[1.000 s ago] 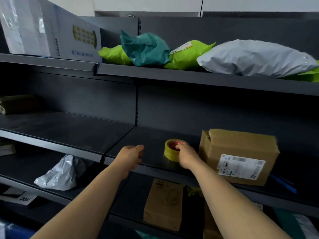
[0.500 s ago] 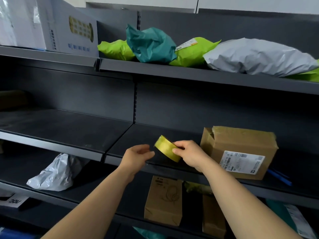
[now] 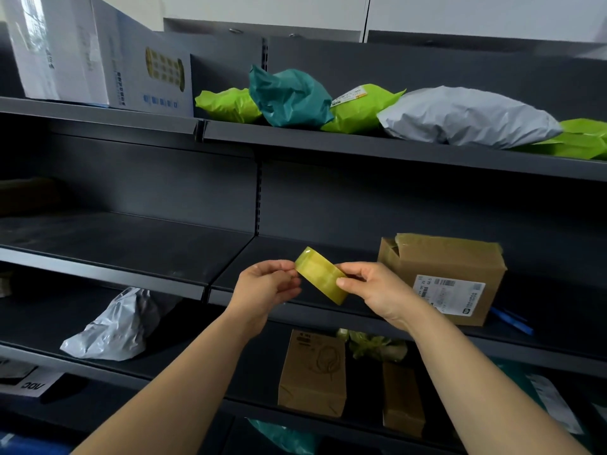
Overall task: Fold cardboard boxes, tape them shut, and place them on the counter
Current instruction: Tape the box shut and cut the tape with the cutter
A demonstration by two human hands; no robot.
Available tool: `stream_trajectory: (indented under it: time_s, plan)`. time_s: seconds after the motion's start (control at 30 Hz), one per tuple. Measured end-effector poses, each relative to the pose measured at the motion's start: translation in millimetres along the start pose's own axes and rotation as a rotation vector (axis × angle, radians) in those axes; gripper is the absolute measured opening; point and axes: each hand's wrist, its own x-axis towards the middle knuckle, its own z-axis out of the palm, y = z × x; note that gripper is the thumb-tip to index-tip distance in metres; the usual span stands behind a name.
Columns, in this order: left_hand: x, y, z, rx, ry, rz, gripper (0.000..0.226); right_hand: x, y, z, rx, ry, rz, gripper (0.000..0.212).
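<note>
A yellow roll of tape point(image 3: 320, 274) hangs in the air in front of the middle shelf point(image 3: 184, 257), tilted edge-on. My right hand point(image 3: 377, 290) grips its right side with thumb and fingers. My left hand point(image 3: 267, 287) pinches its left edge with the fingertips. A taped brown cardboard box point(image 3: 443, 274) with a white shipping label stands on the same shelf just to the right of my right hand.
Green, teal and grey mailer bags point(image 3: 361, 108) and a white carton point(image 3: 98, 60) lie on the top shelf. A grey bag point(image 3: 118, 326) and two small brown boxes point(image 3: 312, 372) sit on the lower shelf. A blue strip point(image 3: 512, 320) lies behind the taped box.
My right hand lifted the tape roll off the shelf and turned it edge-on. My left hand came in from the shelf edge and took hold of the roll's left side.
</note>
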Motion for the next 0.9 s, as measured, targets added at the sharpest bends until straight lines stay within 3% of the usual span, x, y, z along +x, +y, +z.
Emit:
stream_trajectory:
  time_s: [0.1,0.3,0.5,0.6,0.67,0.8,0.9]
  plan:
    - [-7,4,-1,-0.129,-0.058,-0.107,0.017,-9,1,-3,-0.048,-0.007,-0.002,0.036]
    - [-14,0,4,-0.096,-0.070,-0.159,0.012,-25,-1,-8,-0.114,-0.017,-0.025,0.036]
    - [-16,2,14,0.062,0.056,0.231,0.024,-34,0,-13,-0.090,-0.036,0.024,0.034]
    - [-15,6,15,0.115,0.064,0.323,0.024,-38,-2,-19,-0.039,-0.025,0.047,0.033]
    - [-13,7,14,0.147,0.034,0.252,0.029,-41,-4,-22,-0.016,-0.010,0.039,0.032]
    - [-10,10,13,0.180,-0.085,-0.069,0.028,-44,-2,-27,-0.054,-0.002,0.019,0.034]
    - [-9,13,15,0.241,-0.150,-0.151,0.027,-45,-1,-30,-0.088,-0.007,0.016,0.034]
